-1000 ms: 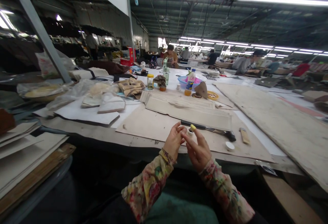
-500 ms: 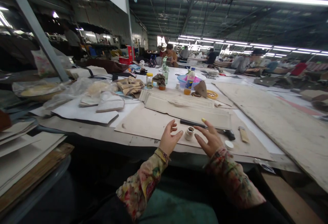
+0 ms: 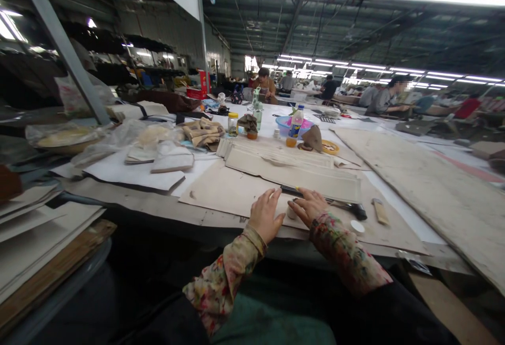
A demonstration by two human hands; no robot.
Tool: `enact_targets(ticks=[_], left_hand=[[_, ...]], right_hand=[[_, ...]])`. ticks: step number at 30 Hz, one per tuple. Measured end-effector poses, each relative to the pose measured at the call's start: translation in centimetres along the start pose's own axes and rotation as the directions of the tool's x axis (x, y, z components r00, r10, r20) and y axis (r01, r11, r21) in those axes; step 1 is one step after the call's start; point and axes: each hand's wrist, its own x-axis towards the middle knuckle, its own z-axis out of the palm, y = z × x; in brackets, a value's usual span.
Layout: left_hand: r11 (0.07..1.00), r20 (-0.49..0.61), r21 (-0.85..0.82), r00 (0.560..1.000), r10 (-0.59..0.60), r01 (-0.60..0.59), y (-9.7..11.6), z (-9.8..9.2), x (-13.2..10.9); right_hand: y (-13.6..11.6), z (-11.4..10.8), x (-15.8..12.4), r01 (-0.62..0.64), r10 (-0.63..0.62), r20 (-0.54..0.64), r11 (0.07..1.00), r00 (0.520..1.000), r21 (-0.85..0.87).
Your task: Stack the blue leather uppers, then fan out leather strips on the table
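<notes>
In the head view my left hand (image 3: 265, 214) hovers just left of a small white jar (image 3: 291, 212), fingers stretched out and holding nothing. My right hand (image 3: 310, 206) reaches over the jar from the right with its fingers extended, covering most of it; whether they touch the jar I cannot tell. Behind the hands lies a hammer with a black handle (image 3: 289, 190), partly hidden by my right hand. A round white lid (image 3: 357, 227) lies flat to the right, near a wooden-handled flat tool (image 3: 380, 211). All of these rest on a beige sheet (image 3: 224, 187).
Beyond the hands lies a stack of beige panels (image 3: 292, 169). Farther back stand a drink bottle (image 3: 295, 127), a yellow-lidded jar (image 3: 232, 124) and a blue basin (image 3: 281, 122). A large board (image 3: 410, 187) covers the right side. Other people sit at distant tables.
My right hand has moved left and now covers much of the jar. My left hand has shifted slightly, with its fingers pointing farther forward. The view has tilted a little.
</notes>
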Motion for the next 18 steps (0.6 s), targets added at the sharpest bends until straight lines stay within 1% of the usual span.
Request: enact_targets(ticks=[2,4,6,8,9,10,11,13,15,18], left_hand=[[0.999,0.009,0.032,1.0,0.006,-0.006,0.1,-0.1,-0.1],[0.999,0.014,0.051,1.0,0.013,-0.014,0.3,-0.3,-0.2],[0.998,0.015,0.054,1.0,0.013,-0.013,0.6,-0.3,-0.2],[0.999,0.015,0.036,1.0,0.012,-0.013,0.9,-0.3,-0.1],[1.0,0.015,0.021,1.0,0.01,-0.011,1.0,-0.4,-0.1],[1.0,0.022,0.007,1.0,0.01,-0.01,1.2,-0.4,-0.1],[1.0,0.034,-0.001,0.999,0.01,-0.01,1.3,-0.4,-0.1],[1.0,0.054,0.007,0.998,0.015,-0.015,1.5,-0.5,-0.2],[0.998,0.034,0.042,0.998,0.051,-0.053,1.6,-0.6,-0.5],[0.987,-0.04,0.115,0.993,0.114,-0.109,1.6,-0.8,-1.0]], right_hand=[[0.2,-0.4,-0.2,0.015,-0.014,-0.074,1.0,0.997,0.023],[-0.2,-1.2,-0.8,0.064,-0.05,-0.227,0.996,0.973,0.054],[-1.6,-1.9,-1.7,0.168,-0.121,-0.386,0.982,0.914,0.091],[-3.7,-2.3,-2.9,0.296,-0.214,-0.488,0.95,0.846,0.097],[-4.8,-2.2,-3.5,0.348,-0.254,-0.519,0.933,0.816,0.091],[-5.8,-2.1,-4.0,0.387,-0.286,-0.533,0.918,0.796,0.085],[-6.5,-1.9,-4.4,0.414,-0.311,-0.534,0.906,0.786,0.082],[-7.1,-1.5,-4.8,0.436,-0.333,-0.518,0.895,0.788,0.087],[-6.7,-1.4,-4.6,0.406,-0.317,-0.508,0.911,0.801,0.071],[-5.8,-1.6,-4.0,0.302,-0.248,-0.542,0.953,0.803,0.011]])
